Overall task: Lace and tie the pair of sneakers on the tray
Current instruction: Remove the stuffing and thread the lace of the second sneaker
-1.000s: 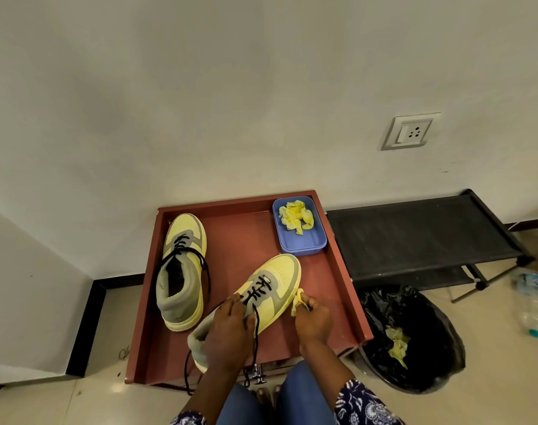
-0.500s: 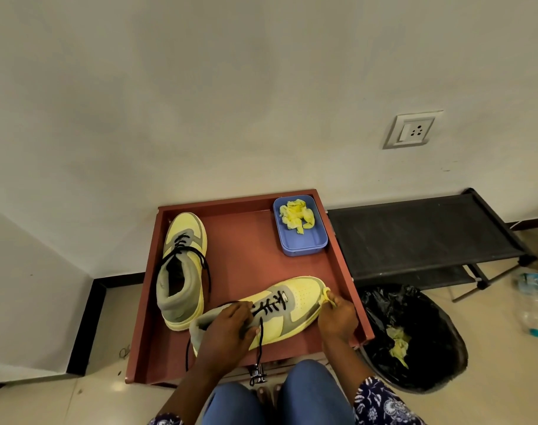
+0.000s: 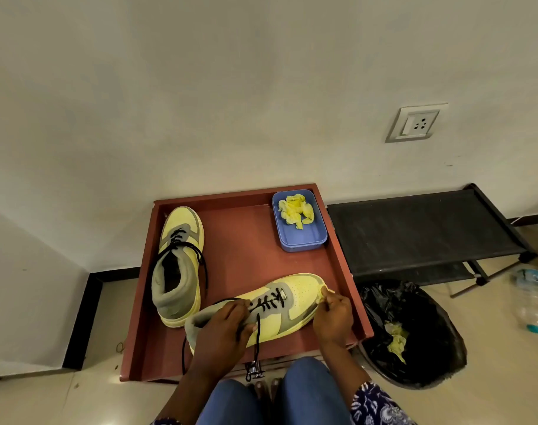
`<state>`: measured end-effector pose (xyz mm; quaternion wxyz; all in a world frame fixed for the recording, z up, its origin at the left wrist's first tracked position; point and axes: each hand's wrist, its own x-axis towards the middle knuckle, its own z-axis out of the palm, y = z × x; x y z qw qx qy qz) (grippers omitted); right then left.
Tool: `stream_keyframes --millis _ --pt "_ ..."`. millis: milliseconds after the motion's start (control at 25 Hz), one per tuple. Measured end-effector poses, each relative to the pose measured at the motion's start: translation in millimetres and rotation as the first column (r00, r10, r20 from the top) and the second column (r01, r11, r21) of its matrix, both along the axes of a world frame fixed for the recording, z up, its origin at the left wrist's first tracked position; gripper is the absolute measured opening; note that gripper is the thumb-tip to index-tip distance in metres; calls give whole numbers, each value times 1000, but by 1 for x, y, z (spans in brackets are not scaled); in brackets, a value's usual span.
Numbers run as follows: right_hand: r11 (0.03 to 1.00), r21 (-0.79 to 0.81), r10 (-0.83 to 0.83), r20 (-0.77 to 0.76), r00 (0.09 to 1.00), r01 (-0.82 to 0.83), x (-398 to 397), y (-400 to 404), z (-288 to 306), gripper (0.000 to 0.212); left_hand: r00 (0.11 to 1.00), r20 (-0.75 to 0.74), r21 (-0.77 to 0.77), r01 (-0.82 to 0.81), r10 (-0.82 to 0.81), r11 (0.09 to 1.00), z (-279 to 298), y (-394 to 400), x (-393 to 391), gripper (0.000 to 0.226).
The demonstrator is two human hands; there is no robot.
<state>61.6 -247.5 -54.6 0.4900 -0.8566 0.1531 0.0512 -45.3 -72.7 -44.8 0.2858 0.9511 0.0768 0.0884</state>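
Yellow and grey, the near sneaker (image 3: 280,305) lies across the lower middle of the reddish-brown tray (image 3: 240,240), toe toward the right rim. The left hand (image 3: 221,332) curls over its ankle collar and grips it beside the black lace (image 3: 257,335), which hangs past the tray's front edge. The right hand (image 3: 333,317) pinches a scrap of yellow material (image 3: 324,290) at the toe. A second sneaker (image 3: 177,265) stands at the tray's left, toe toward the wall, laces loose. At the tray's upper right sits a blue container (image 3: 301,237) of crumpled yellow paper (image 3: 297,208). A black bin (image 3: 415,332) stands at lower right.
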Motion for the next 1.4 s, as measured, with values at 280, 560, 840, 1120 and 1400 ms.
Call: stream_keyframes --millis 280,560,840,1120,1400 --pt "998 19 -61 -69 996 62 -39 25 -2 38 999 40 58 -8 5 998 -4 -4 -1 32" --pt "994 -102 -31 -51 998 26 -10 17 5 34 994 106 129 12 -26 992 -7 -3 0 34" --pt "931 -267 218 -139 966 -249 53 11 6 39 990 139 138 11 -30 990 -12 0 1 35" --pt "786 -456 409 -121 905 -416 55 14 12 43 991 132 121 -6 -10 993 -17 2 0 38" --pt "761 -456 551 76 831 -462 -9 8 0 47 992 127 108 -16 3 994 -19 1 1 38"
